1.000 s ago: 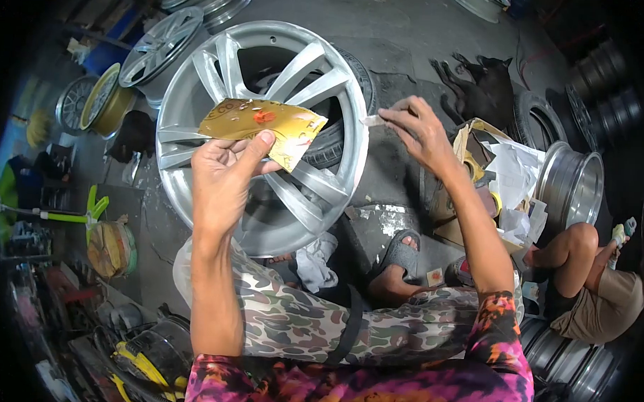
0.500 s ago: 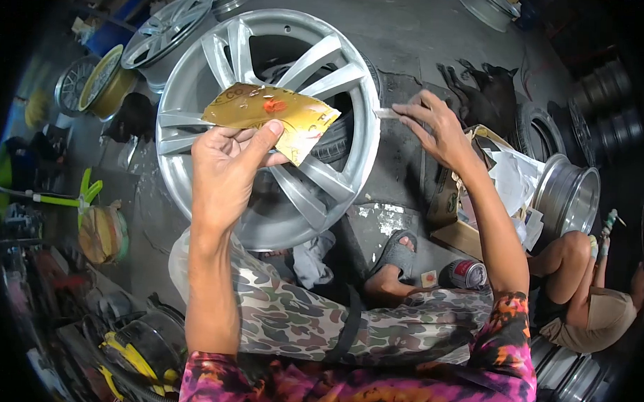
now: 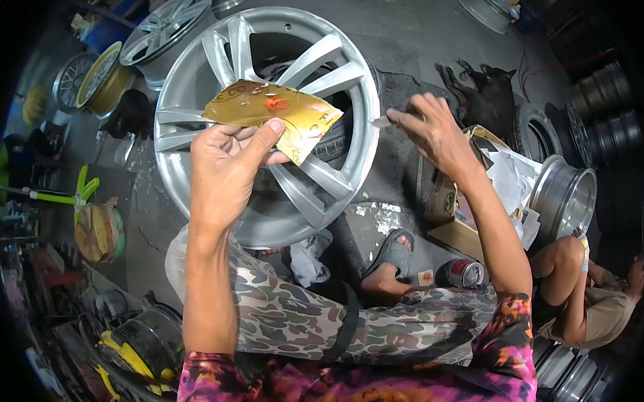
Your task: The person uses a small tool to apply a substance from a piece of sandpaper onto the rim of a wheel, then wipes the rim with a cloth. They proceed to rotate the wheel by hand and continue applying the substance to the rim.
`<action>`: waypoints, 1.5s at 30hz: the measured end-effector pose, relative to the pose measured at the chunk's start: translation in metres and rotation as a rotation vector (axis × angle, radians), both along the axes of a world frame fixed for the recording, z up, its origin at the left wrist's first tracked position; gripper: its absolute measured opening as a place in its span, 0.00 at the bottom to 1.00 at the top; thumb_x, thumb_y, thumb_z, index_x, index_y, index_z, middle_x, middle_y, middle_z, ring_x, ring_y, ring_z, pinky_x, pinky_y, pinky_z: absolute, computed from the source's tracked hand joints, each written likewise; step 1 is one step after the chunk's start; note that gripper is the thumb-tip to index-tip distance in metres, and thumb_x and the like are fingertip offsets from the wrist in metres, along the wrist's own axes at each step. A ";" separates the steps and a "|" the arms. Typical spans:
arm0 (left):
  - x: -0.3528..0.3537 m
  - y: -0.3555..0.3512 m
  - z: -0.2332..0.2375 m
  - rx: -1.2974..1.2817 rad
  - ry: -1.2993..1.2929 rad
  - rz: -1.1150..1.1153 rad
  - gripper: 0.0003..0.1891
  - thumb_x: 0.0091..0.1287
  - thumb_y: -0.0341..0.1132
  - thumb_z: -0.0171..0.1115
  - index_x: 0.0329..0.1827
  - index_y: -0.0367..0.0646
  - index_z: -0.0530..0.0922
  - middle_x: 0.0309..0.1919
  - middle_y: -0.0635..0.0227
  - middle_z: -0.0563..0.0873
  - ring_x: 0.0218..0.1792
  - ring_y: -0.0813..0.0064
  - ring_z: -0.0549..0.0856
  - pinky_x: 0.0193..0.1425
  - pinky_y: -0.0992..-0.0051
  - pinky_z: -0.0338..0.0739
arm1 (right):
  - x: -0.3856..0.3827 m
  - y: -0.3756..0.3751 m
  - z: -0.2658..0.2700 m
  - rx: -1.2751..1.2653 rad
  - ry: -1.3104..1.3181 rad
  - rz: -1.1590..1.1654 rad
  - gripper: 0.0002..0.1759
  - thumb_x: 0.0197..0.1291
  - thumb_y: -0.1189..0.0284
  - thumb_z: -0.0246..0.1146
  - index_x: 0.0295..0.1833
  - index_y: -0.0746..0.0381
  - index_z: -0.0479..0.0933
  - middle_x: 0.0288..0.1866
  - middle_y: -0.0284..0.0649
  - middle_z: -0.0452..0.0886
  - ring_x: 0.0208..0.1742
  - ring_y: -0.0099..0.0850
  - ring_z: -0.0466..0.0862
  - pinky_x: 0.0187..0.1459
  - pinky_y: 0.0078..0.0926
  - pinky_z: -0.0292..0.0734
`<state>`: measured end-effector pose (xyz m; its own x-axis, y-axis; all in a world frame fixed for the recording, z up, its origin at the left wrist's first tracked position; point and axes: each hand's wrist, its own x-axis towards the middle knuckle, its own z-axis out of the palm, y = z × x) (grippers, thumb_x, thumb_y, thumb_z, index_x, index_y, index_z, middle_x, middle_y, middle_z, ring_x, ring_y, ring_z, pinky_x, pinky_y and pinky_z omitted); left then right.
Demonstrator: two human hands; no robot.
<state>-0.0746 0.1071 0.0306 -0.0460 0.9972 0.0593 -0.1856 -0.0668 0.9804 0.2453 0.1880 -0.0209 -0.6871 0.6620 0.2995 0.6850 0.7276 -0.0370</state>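
My left hand (image 3: 227, 162) pinches a bent piece of gold-coloured card (image 3: 254, 106) between thumb and fingers. A dab of orange-red paste and some whitish smears lie on the card. Behind it stands a silver alloy wheel rim (image 3: 372, 142) with paired spokes, partly hidden by my left hand and the card. My right hand (image 3: 434, 134) is closed on a small putty scraper (image 3: 383, 121), mostly covered by the fingers. Its blade is at the rim's right outer edge, which has a whitish coat; whether it touches cannot be made out.
A cardboard box (image 3: 462, 238) with papers stands right of my foot, near a can (image 3: 465, 273). A black dog (image 3: 485, 97) lies on the floor beyond. Another person (image 3: 595, 295) sits at the right. More rims (image 3: 165, 32) stand at the upper left.
My right hand has turned, its fingers curling more, and the scraper blade now sits at a different angle by the rim's edge. The other person has shifted posture. My left hand stays almost still.
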 end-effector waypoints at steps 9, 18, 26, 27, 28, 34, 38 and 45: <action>-0.003 -0.002 0.000 0.002 0.000 0.023 0.14 0.70 0.27 0.66 0.56 0.30 0.81 0.46 0.55 0.89 0.44 0.70 0.90 0.45 0.74 0.89 | -0.003 0.052 0.017 0.126 -0.003 -0.029 0.25 0.55 0.76 0.68 0.61 0.56 0.81 0.50 0.39 0.75 0.53 0.37 0.75 0.56 0.37 0.69; 0.000 -0.003 0.001 -0.011 0.025 0.029 0.15 0.69 0.28 0.67 0.55 0.30 0.81 0.45 0.57 0.89 0.43 0.71 0.90 0.45 0.74 0.88 | -0.001 -0.009 0.004 -0.123 -0.022 -0.013 0.18 0.59 0.73 0.67 0.56 0.58 0.83 0.48 0.44 0.74 0.53 0.40 0.76 0.54 0.38 0.71; 0.006 -0.002 0.002 -0.062 0.114 0.034 0.14 0.70 0.28 0.67 0.56 0.31 0.81 0.45 0.59 0.89 0.43 0.73 0.89 0.42 0.78 0.86 | 0.020 -0.006 -0.022 -0.528 0.609 -0.143 0.15 0.67 0.68 0.66 0.55 0.62 0.85 0.44 0.37 0.81 0.48 0.27 0.79 0.54 0.27 0.73; 0.007 -0.001 0.002 -0.075 0.137 0.047 0.14 0.70 0.28 0.67 0.56 0.31 0.81 0.45 0.59 0.89 0.43 0.73 0.89 0.42 0.77 0.86 | 0.020 0.004 -0.031 -0.522 0.623 -0.148 0.15 0.67 0.68 0.66 0.55 0.62 0.85 0.44 0.37 0.81 0.48 0.27 0.79 0.54 0.27 0.73; 0.007 0.000 0.001 -0.085 0.161 0.059 0.15 0.70 0.28 0.67 0.56 0.32 0.81 0.45 0.59 0.89 0.43 0.73 0.89 0.42 0.77 0.87 | 0.017 0.015 -0.042 -0.503 0.758 -0.162 0.16 0.66 0.68 0.67 0.56 0.62 0.85 0.44 0.36 0.81 0.49 0.27 0.79 0.53 0.26 0.73; 0.008 0.004 -0.004 -0.088 0.241 0.058 0.14 0.70 0.29 0.66 0.56 0.32 0.82 0.45 0.58 0.89 0.43 0.73 0.89 0.42 0.76 0.88 | -0.016 0.041 -0.090 -0.638 1.078 -0.163 0.15 0.67 0.69 0.67 0.56 0.62 0.84 0.48 0.34 0.81 0.51 0.23 0.78 0.57 0.22 0.70; 0.010 0.004 -0.004 -0.079 0.267 0.071 0.14 0.70 0.29 0.66 0.55 0.32 0.82 0.45 0.58 0.89 0.42 0.73 0.89 0.41 0.76 0.88 | -0.018 0.017 -0.113 -0.719 1.189 -0.150 0.15 0.68 0.70 0.67 0.57 0.63 0.84 0.50 0.34 0.81 0.53 0.24 0.78 0.59 0.23 0.71; 0.016 0.005 -0.006 -0.104 0.295 0.077 0.14 0.69 0.29 0.68 0.55 0.32 0.82 0.44 0.58 0.89 0.41 0.74 0.89 0.41 0.76 0.87 | -0.011 -0.004 -0.110 -0.609 1.171 -0.202 0.13 0.66 0.71 0.67 0.54 0.62 0.85 0.47 0.37 0.83 0.50 0.28 0.81 0.55 0.27 0.74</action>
